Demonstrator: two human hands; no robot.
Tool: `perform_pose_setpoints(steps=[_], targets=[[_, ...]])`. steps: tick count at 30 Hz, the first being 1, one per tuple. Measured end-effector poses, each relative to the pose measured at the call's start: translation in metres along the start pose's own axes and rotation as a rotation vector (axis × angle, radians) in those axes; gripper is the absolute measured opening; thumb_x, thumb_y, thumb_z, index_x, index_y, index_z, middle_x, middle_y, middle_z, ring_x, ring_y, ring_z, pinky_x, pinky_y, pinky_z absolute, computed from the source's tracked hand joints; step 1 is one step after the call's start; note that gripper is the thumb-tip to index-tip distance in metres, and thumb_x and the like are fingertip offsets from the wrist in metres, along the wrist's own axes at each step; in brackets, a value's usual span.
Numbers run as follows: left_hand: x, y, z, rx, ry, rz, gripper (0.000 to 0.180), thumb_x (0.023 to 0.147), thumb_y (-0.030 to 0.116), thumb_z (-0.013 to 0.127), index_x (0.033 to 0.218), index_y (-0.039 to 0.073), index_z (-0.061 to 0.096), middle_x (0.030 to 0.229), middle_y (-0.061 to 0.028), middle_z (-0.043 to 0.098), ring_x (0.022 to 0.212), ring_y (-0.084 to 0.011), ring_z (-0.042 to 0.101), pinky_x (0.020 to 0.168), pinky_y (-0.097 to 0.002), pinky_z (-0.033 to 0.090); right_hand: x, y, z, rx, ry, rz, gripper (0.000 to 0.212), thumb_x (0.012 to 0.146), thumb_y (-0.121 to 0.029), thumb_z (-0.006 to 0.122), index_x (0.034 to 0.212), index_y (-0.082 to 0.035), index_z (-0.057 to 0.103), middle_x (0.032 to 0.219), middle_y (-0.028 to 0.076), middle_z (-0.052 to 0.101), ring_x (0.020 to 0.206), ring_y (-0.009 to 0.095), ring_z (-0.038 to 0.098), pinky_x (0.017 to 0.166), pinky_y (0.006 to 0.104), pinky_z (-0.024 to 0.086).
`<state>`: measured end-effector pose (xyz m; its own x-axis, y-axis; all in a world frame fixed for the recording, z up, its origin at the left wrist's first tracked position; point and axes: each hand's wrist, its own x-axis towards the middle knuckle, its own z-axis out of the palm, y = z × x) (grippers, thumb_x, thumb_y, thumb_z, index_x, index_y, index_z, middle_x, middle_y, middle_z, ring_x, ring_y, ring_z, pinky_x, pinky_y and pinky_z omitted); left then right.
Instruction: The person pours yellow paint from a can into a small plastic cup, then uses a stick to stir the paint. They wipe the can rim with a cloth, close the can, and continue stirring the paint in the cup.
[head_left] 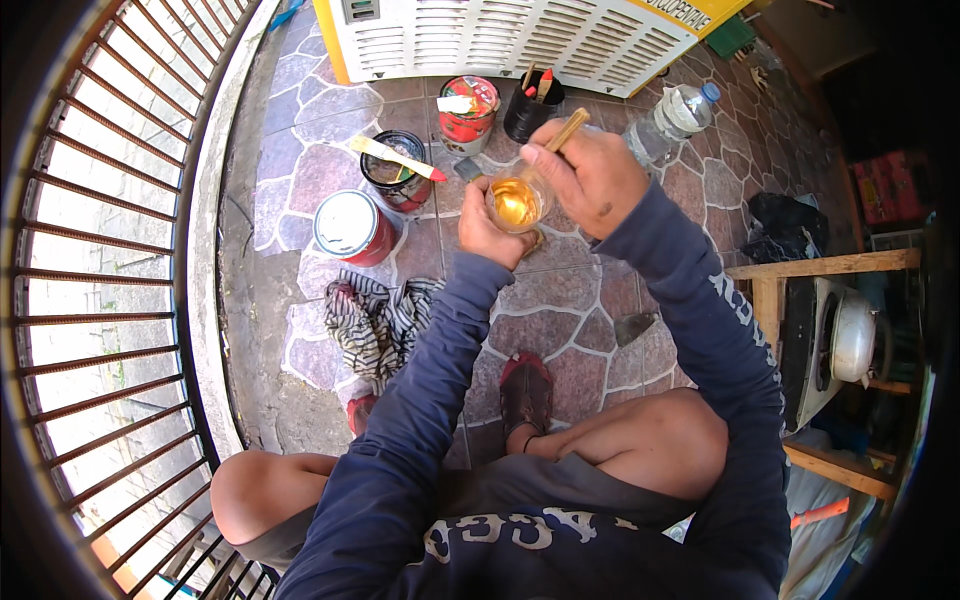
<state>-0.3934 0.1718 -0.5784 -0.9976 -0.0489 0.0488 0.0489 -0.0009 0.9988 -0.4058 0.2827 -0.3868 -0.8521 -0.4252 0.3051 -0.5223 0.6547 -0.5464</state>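
My left hand (488, 228) is wrapped round a clear plastic cup (541, 196) with golden liquid (515, 204) in it. Dark bristles of a paintbrush (466, 168) poke out by the left fingertips; whether that hand grips this brush too, I cannot tell. Right beside the cup, my right hand (598, 178) is closed round a wooden handle (568, 130), whose other end is hidden by the hand. Close by stand an open dark paint can (408, 192) with a pale-bristled, red-tipped paintbrush (398, 158) across its top, and a red-smeared can (467, 122).
A white-lidded can (348, 225) stands left of a striped cloth (372, 320). Behind are a black tub of brushes (530, 115), a plastic bottle (680, 115) and a white louvred machine (500, 40). Metal bars (105, 320) line the left; a wooden frame (830, 264) stands right.
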Motion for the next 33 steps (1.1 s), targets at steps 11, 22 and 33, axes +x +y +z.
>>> perform_pose_setpoints(steps=[11, 22, 33], targets=[[-0.006, 0.007, -0.001, 0.002, -0.016, -0.004, 0.082, 0.058, 0.006, 0.090, 0.127, 0.002, 0.045, 0.116, -0.0132, 0.063, 0.107, -0.0238, 0.065, 0.095, -0.0366, 0.052, -0.005, 0.006, 0.004, 0.035, -0.106, 0.018, 0.024, 0.097, -0.021, 0.061, 0.098, 0.003, 0.064, 0.082, 0.021, 0.067, 0.075, 0.040, 0.066, 0.067, 0.0448, 0.052], [-0.007, 0.003, -0.002, -0.044, -0.054, -0.051, 0.082, 0.059, 0.003, 0.089, 0.128, 0.003, 0.045, 0.117, -0.0110, 0.062, 0.109, -0.0223, 0.064, 0.097, -0.0358, 0.052, -0.008, 0.006, 0.006, 0.023, -0.038, 0.022, 0.026, 0.098, -0.022, 0.060, 0.095, 0.004, 0.064, 0.078, 0.022, 0.066, 0.073, 0.040, 0.066, 0.066, 0.0455, 0.052], [-0.014, 0.002, -0.003, -0.024, -0.078, -0.086, 0.086, 0.056, 0.002, 0.091, 0.129, 0.002, 0.045, 0.123, -0.0128, 0.062, 0.113, -0.0236, 0.063, 0.099, -0.0368, 0.051, -0.011, 0.006, 0.008, -0.058, -0.093, 0.177, 0.024, 0.097, -0.022, 0.061, 0.095, 0.002, 0.064, 0.083, 0.022, 0.067, 0.078, 0.040, 0.066, 0.066, 0.0465, 0.052]])
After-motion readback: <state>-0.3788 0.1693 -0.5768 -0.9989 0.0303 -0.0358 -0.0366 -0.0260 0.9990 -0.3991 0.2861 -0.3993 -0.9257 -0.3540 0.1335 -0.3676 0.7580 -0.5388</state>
